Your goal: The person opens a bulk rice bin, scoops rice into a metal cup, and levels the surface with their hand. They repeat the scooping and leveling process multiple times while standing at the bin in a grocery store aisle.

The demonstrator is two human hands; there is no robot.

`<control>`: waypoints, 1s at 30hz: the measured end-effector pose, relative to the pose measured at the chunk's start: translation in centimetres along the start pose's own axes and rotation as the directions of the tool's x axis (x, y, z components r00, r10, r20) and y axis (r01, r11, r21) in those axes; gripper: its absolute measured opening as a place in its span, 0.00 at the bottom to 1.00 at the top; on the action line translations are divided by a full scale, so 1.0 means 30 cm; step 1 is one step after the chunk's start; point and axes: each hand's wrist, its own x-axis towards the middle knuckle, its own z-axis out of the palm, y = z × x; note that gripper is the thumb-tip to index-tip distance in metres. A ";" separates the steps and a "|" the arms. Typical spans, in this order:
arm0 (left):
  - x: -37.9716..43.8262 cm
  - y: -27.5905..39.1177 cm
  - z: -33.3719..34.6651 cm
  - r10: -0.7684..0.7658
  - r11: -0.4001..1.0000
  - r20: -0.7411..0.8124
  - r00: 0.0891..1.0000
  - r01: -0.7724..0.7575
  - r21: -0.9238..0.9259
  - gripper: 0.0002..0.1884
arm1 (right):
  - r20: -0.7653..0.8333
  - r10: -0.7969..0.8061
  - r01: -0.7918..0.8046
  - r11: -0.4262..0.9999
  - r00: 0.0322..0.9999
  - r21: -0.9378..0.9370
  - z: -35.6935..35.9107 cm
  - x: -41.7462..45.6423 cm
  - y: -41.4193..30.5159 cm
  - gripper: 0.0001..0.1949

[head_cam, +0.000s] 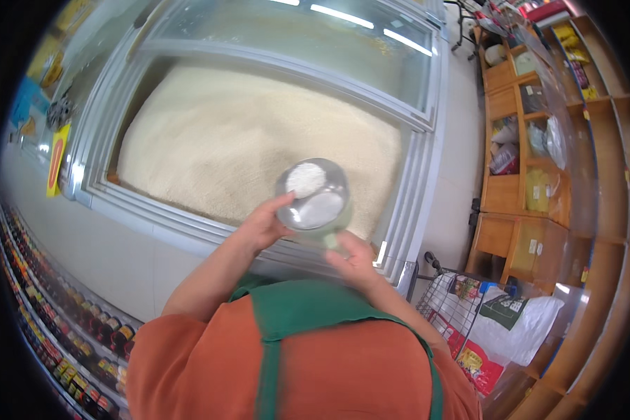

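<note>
My left hand grips the left rim of a round metal bowl, its thumb over the edge. Inside the bowl lies a small heap of white grains, probably rice. At the bowl's lower right my right hand is blurred, with its fingers at a pale green thing, perhaps a handle; whether it grips this I cannot tell. Both hands are over the near edge of a large bin with a metal frame, filled with pale grain. The bowl hangs above the grain.
Sliding glass panels cover the bin's far part. Wooden shelves with bagged goods stand at the right, beside a wire shopping cart holding bags. Rows of bottles line the lower left. A yellow sign hangs at the bin's left corner.
</note>
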 end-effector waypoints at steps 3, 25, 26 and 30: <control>-0.047 0.020 -0.098 0.150 0.988 -0.205 0.967 -0.138 0.070 0.27 | 0.107 -0.101 0.116 0.984 0.989 -0.139 0.031 0.052 -0.005 0.16; -0.452 -0.056 -0.319 0.412 0.835 -0.658 0.630 -0.551 -0.005 0.27 | -0.307 0.859 -0.507 0.494 0.409 0.706 -0.249 0.454 0.923 0.25; -0.460 -0.065 -0.362 0.412 0.826 -0.653 0.636 -0.563 -0.028 0.27 | -0.258 0.905 -0.488 0.403 0.339 0.774 -0.230 0.459 0.944 0.25; -0.472 -0.057 -0.347 0.402 0.830 -0.640 0.655 -0.555 -0.046 0.28 | 0.336 0.713 -0.222 -0.252 0.615 0.942 -0.097 0.493 0.940 0.29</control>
